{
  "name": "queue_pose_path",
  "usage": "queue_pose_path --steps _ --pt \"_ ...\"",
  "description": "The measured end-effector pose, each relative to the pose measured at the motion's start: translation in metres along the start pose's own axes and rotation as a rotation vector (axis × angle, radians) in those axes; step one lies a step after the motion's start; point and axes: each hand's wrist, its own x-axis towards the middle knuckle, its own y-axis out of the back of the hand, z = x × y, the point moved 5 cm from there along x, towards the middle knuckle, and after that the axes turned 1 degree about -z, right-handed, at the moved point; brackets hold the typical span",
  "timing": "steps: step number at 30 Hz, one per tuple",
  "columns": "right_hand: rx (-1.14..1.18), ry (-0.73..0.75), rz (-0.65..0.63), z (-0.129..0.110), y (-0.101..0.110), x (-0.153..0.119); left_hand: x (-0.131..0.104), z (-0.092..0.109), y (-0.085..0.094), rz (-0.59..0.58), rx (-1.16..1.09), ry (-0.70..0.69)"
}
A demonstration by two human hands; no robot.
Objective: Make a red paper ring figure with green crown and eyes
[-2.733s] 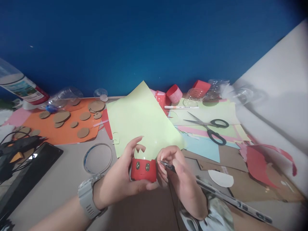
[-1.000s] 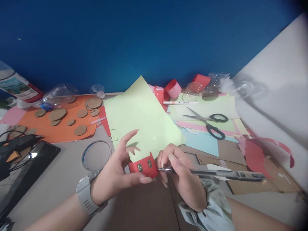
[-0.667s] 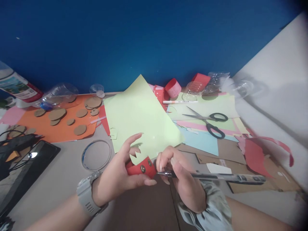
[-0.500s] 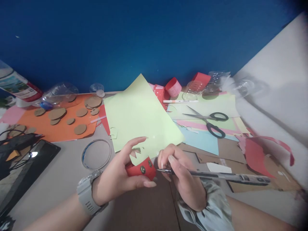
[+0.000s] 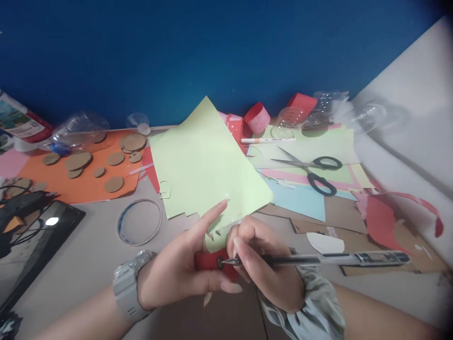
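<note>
My left hand (image 5: 184, 264), with a grey watch on its wrist, grips a small red paper craft piece (image 5: 205, 261). A pale green paper strip with a jagged edge (image 5: 215, 242) tops that piece, and a dark round spot shows on its red side. Between the fingers of my right hand (image 5: 265, 259) is a clear-barrelled black pen (image 5: 332, 259). Its metal tip meets the red side at the round spot. My right fingers cover the piece's right part. Behind both hands lies a large light green paper sheet (image 5: 208, 165).
Black-handled scissors (image 5: 314, 172) lie on coloured papers at the right, near red paper scraps (image 5: 382, 222). A tape roll (image 5: 139, 222) sits left of my hand. Cardboard discs (image 5: 78, 160) rest on orange paper (image 5: 88, 189). A blue wall (image 5: 212, 47) stands behind.
The pen tip has moved onto the spot on the red piece. My left hand and the piece have shifted right and turned, and one of the two spots no longer shows.
</note>
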Motion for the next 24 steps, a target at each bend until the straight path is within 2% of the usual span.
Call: queue_pose_path --steps 4,11,17,24 --pt "-0.026 -0.017 -0.018 0.0006 0.0023 0.0017 0.0002 -0.0013 0.0027 0.008 -0.023 0.031" --pt "-0.205 0.015 -0.019 0.0002 0.0021 0.0023 0.0010 -0.0033 0.0004 -0.003 -0.054 0.064" --pt "-0.225 0.091 -0.010 -0.0037 0.0003 0.0022 -0.0010 -0.0056 0.0015 -0.001 0.020 0.065" --pt "-0.237 0.081 -0.044 -0.0041 -0.0005 0.0005 0.0007 -0.0026 0.0004 -0.035 0.007 0.038"
